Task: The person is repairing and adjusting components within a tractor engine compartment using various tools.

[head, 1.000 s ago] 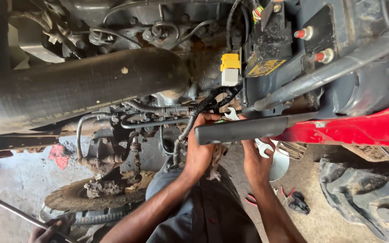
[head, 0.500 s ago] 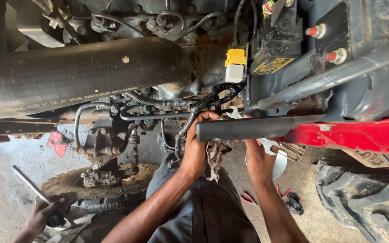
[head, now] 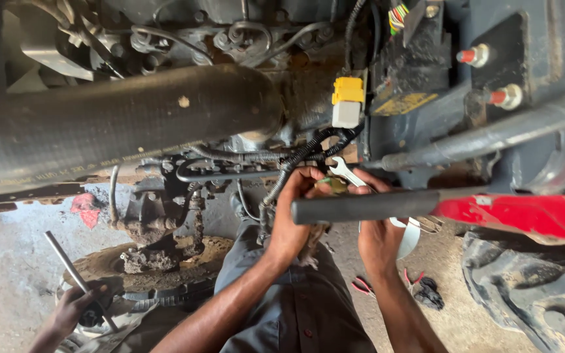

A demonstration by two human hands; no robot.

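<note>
The left hand (head: 293, 219) curls round a black corrugated cable (head: 295, 163) under the engine; the right hand (head: 375, 236), just beside it, pinches a silver open-end spanner (head: 342, 169) rising above its fingers; a dark bar (head: 367, 206) crosses in front of both hands; a co-worker's hand (head: 73, 307), well apart to the left, grips a metal rod (head: 67, 261).

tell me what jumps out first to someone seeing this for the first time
The big black hose running across the upper left of the engine grabs the eye first. Just below centre, the left hand and right hand meet under a dark bar, with a silver spanner poking up between them. Bright spots follow: the yellow connector above the hands, the red panel at right, and another person's hand gripping a metal rod at lower left.
</note>
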